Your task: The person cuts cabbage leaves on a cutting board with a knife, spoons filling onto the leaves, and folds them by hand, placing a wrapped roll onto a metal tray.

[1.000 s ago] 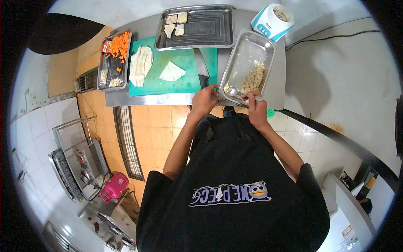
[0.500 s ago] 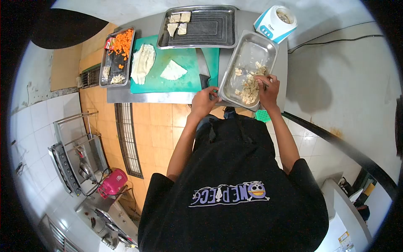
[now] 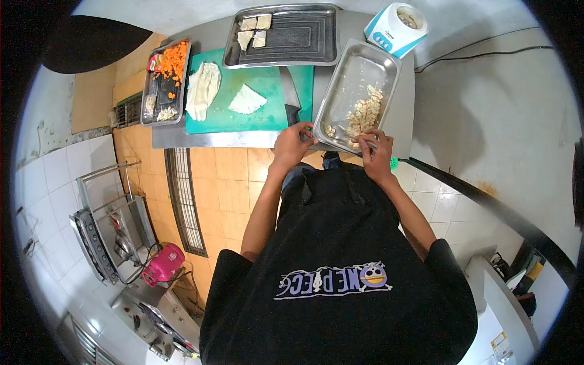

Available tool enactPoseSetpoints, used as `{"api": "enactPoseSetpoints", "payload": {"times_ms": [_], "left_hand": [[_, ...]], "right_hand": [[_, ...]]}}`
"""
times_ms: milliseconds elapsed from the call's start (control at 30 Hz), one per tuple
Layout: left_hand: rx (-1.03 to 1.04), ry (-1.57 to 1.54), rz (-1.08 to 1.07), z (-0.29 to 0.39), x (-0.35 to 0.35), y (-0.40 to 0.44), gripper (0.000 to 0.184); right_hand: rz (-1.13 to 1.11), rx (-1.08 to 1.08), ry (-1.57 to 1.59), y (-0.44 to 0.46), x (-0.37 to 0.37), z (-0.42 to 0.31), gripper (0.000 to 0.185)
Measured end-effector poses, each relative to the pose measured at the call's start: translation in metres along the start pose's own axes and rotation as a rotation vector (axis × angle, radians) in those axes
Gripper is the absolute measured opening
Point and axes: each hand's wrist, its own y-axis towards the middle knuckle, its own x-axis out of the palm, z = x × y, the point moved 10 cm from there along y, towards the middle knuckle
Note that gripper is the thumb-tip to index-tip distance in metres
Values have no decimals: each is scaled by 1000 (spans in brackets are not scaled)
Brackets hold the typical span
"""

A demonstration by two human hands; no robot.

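Observation:
A deep steel tray (image 3: 367, 62) stands angled at the table's front right. Pale, crumbly minced filling (image 3: 366, 112) lies heaped along its right side, with a small clump near the front left corner. My left hand (image 3: 293, 146) is closed on the tray's front left corner, beside the handle of a knife (image 3: 289, 97). Inside the front right corner, my right hand (image 3: 377, 155) has its fingers bent together at the lower end of the filling; whatever they hold is hidden. Left of the knife, a white, wrapper-like sheet piece (image 3: 247, 100) rests on a green cutting board (image 3: 246, 125).
Folded white sheets (image 3: 203, 91) lie on the board's left. A tray with diced carrots (image 3: 172, 61) stands far left. At the back, a dark tray (image 3: 292, 45) bears several pale squares. A white-and-blue appliance (image 3: 395, 30) stands back right, by the wall.
My right hand has moved down and left, toward the tray's front edge. The filling is now gathered in a narrower heap along the right side. My left hand stays at the corner.

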Motion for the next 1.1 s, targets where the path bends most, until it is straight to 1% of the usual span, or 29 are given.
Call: {"api": "enactPoseSetpoints", "payload": {"times_ms": [33,100,233,300,333,400,433,500,533,600,633,700,733,800,833,900,933,1000,1033,1100], "left_hand": [[4,1,-4,2,0,1,45],[-7,52,-9,1,0,1,46],[9,48,-4,-2,1,4,45],[3,7,-16,-5,3,4,44],[3,6,-18,-5,4,3,44],[5,15,-15,-5,3,2,42],[4,15,-12,-5,2,1,42],[7,-12,-5,-3,2,0,41],[6,-12,-3,-2,2,-1,41],[-8,1,-6,0,1,-2,41],[-10,0,-2,2,-1,-4,41],[-6,11,-11,4,0,-6,41],[-5,9,-12,0,5,-6,41],[42,-83,28,-7,10,-6,42],[42,-83,30,-12,13,-5,42],[72,-154,36,-16,18,-4,40],[72,-155,35,-18,20,-3,40],[19,-373,-35,-24,26,-2,38],[23,-374,-39,-22,26,-1,38],[-67,-413,-2,-29,24,-2,35]], "right_hand": [[4,3,-2,0,-2,-5,18],[11,81,133,0,-3,-5,20],[10,167,120,3,-3,-3,23],[-98,518,426,-5,16,26,29],[-97,520,425,-3,14,27,29],[-130,659,558,-6,20,38,31],[-133,657,559,-5,21,38,31],[-26,579,550,4,11,38,31],[-28,577,551,4,13,42,31],[80,580,569,5,5,49,32],[76,578,569,6,6,49,32],[154,473,474,7,-6,44,34],[155,473,472,6,-5,48,34],[172,386,382,10,-7,42,32],[171,384,383,10,-7,42,32],[206,485,476,6,-9,50,37],[206,485,476,7,-14,49,37],[198,458,452,6,-27,49,44],[202,459,448,2,-31,54,44],[146,469,366,-1,-35,57,51]]}}
